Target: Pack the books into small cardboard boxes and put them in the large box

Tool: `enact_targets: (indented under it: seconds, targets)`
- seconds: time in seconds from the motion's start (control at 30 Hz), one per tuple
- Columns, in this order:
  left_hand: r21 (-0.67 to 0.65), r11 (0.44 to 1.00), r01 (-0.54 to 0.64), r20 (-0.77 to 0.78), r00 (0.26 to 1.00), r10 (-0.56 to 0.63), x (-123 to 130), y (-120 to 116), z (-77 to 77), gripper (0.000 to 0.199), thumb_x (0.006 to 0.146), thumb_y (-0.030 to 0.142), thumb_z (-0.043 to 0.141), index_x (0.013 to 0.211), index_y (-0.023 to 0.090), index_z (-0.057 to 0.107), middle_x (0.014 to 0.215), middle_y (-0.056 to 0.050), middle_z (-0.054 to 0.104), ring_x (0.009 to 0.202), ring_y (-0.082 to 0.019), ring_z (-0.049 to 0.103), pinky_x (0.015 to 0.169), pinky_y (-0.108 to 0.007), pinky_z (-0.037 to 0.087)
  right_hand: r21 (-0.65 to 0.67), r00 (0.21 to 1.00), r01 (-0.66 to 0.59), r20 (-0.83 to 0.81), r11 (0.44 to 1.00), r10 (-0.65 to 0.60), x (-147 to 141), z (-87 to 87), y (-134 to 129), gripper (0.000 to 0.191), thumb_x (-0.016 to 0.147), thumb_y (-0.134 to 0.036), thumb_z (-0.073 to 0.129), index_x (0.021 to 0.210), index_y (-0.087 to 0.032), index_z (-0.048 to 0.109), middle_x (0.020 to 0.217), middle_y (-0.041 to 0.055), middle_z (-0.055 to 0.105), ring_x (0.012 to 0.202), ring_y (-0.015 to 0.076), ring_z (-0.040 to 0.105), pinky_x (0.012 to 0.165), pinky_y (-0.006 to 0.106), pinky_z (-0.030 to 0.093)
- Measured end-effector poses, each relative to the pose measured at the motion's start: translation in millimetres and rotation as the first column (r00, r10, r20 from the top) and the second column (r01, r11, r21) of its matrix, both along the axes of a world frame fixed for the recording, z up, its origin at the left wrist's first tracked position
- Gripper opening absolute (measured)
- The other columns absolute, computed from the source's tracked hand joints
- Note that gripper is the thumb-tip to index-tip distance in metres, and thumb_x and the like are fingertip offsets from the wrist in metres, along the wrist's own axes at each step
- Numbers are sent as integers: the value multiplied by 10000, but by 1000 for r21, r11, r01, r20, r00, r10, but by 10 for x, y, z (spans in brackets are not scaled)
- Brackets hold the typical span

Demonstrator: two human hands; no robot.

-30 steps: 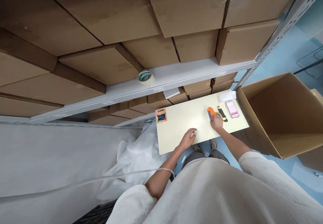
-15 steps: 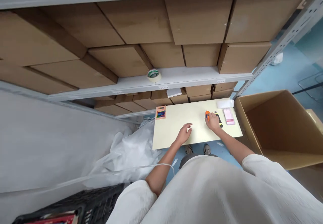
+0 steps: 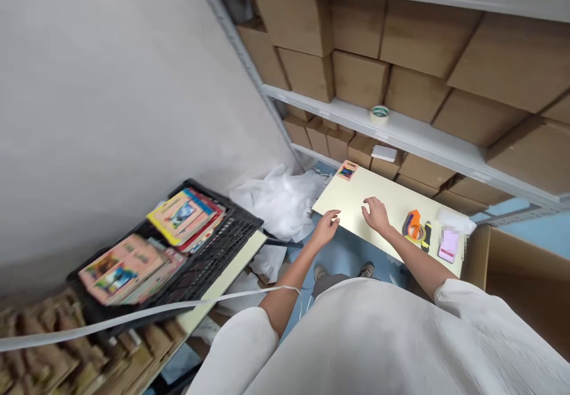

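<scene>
My left hand (image 3: 327, 227) hovers by the front left edge of the cream table (image 3: 392, 196), fingers apart and holding nothing. Over the middle of the tabletop is my right hand (image 3: 374, 212), also with spread fingers and nothing in it. To its right lie an orange tape dispenser (image 3: 415, 226), a black and yellow tool (image 3: 426, 236) and a pink phone (image 3: 448, 245). A small pink-orange booklet (image 3: 347, 170) rests at the table's far left corner.
A black crate (image 3: 196, 264) at the left holds stacks of books (image 3: 124, 267). Shelves with cardboard boxes (image 3: 360, 80) and a tape roll (image 3: 379, 114) stand behind. An open carton (image 3: 478, 258) is at the right, white plastic wrap (image 3: 285, 199) beyond the crate.
The view has turned left, bringing the crate of books into sight. My right hand has let go of the orange dispenser and moved left, nearer my left hand.
</scene>
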State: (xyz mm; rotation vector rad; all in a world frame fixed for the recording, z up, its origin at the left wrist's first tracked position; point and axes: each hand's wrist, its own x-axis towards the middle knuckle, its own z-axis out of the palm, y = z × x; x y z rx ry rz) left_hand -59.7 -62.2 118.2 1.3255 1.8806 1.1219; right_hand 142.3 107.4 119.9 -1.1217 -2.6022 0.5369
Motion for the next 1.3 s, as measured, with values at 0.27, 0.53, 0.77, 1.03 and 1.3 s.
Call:
enact_targets:
  seconds: [0.27, 0.53, 0.77, 1.03, 1.3]
  targets:
    - [46, 967, -250, 6, 968, 250, -659, -1270, 71, 350, 1016, 243, 564, 1340, 234, 696, 1370, -109, 720, 1192, -236, 734, 1074, -438, 603, 40, 946, -314, -65, 949, 316, -1226, 240, -876, 264, 1070, -290, 486, 1240, -206, 670, 1254, 136, 708, 1147, 290, 644, 971, 397, 471]
    - [84, 915, -395, -16, 918, 397, -1341, -2634, 215, 353, 1006, 215, 574, 1336, 233, 698, 1381, -107, 712, 1251, -241, 707, 1125, -429, 565, 31, 855, -496, -158, 868, 494, -2372, 331, -2186, 263, 1051, -301, 492, 1213, -202, 674, 1201, 135, 708, 1071, 289, 646, 988, 404, 487]
    - [127, 826, -549, -55, 828, 558, -1751, -3644, 450, 383, 1025, 216, 542, 1380, 225, 685, 1419, -111, 696, 1272, -242, 688, 1163, -436, 537, 41, 665, -719, -247, 693, 705, -3279, 548, -3150, 249, 1049, -286, 490, 1211, -218, 667, 1207, 129, 696, 1086, 284, 646, 1007, 401, 499]
    - [198, 616, -763, -209, 581, 787, -2041, -4656, 889, 405, 1072, 282, 502, 1444, 232, 655, 1476, -105, 682, 1396, -256, 618, 1234, -466, 485, 110, 326, -922, -293, 370, 899, -4286, 874, -3968, 259, 1071, -291, 464, 1210, -230, 675, 1212, 136, 688, 1189, 301, 622, 1058, 423, 495]
    - [207, 404, -891, -382, 307, 872, -1917, -5694, 1352, 427, 1093, 332, 463, 1469, 238, 642, 1472, -102, 687, 1394, -261, 618, 1230, -461, 487, 171, 10, -983, -337, 71, 941, -4933, 1187, -4889, 294, 1059, -295, 474, 1266, -231, 673, 1256, 140, 682, 1231, 311, 604, 1094, 458, 486]
